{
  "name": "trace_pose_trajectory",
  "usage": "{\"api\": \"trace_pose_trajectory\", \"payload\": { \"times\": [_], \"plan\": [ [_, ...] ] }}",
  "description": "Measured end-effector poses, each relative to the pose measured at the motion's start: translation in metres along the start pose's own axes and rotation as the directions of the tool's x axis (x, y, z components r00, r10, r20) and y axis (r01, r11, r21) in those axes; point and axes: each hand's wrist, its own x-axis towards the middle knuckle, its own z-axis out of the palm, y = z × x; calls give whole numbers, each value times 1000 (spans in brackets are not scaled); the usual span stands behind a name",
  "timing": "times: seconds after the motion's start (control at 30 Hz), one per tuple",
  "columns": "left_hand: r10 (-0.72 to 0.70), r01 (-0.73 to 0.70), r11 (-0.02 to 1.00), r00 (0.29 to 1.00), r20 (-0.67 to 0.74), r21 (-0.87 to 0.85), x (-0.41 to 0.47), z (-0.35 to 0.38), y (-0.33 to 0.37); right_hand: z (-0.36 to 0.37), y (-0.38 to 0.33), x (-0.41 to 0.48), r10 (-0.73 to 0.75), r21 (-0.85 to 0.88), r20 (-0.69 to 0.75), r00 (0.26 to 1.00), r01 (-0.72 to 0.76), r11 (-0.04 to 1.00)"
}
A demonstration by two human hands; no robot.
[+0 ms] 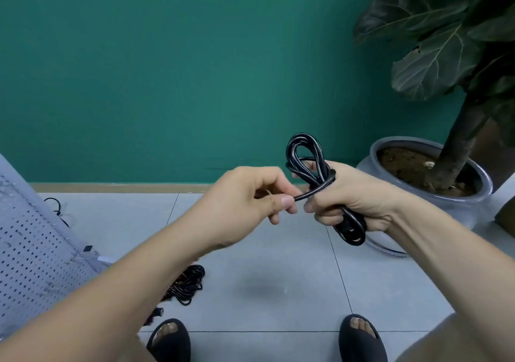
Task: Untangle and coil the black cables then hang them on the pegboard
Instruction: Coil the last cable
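Black coiled cable [320,177] centre-right of frame, gripped in right hand [351,194]. Left hand [250,194] pinches free end, wrapping it around bundle. Keep wrap taut. Pegboard [30,250] lower left.

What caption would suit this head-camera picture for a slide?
Right hand grips a coiled black cable while left hand pinches its loose end.

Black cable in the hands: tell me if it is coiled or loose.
Coiled. The black cable is bundled into loops gripped by the right hand; the left hand pinches its free end, wrapped round the bundle's middle.
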Motion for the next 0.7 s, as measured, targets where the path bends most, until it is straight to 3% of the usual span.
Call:
{"api": "trace_pose_trajectory", "payload": {
  "times": [0.2,0.37,0.47,0.7],
  "plan": [
    [-166,172,978,984,61,-121,9,-11,-16,13,-6,-13,-83,41,60,995,80,996],
    [-265,257,945,964,-10,-202,17,-26,-27,32,0,-13,-38,-99,121,992,50,994],
    [-316,311,917,949,21,-252,18,-27,-30,40,4,-14,-39,-192,117,992,61,979],
    [-324,196,771,940,-108,-606,20,-16,-29,45,6,-13,-33,-394,-23,999,21,919]
  ]
}}
